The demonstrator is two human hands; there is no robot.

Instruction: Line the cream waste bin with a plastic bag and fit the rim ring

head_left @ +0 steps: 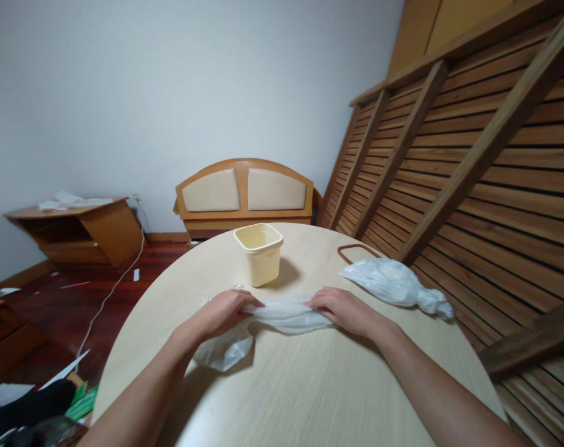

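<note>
A thin white plastic bag point(288, 315) is stretched sideways between my two hands, low over the table. My left hand point(228, 310) is closed on its left part, and a loose, crumpled portion hangs below that wrist. The fingers of my right hand point(340, 305) pinch the bag's other end. Just beyond the bag stands a pale yellow plastic bin point(263, 264), upright, with nothing visible inside. To the right lies a filled, knotted white plastic bag point(388, 282). A brown squarish ring point(356, 248) rests at that bag's far side, partly covered by it.
The round light-wood table point(309, 385) carries all of these. Slatted wooden panels point(496, 174) lean close on its right. Behind it is a padded headboard point(244, 189). A low cabinet point(90, 233) with papers stands at left, and a white cable point(109, 298) crosses the floor.
</note>
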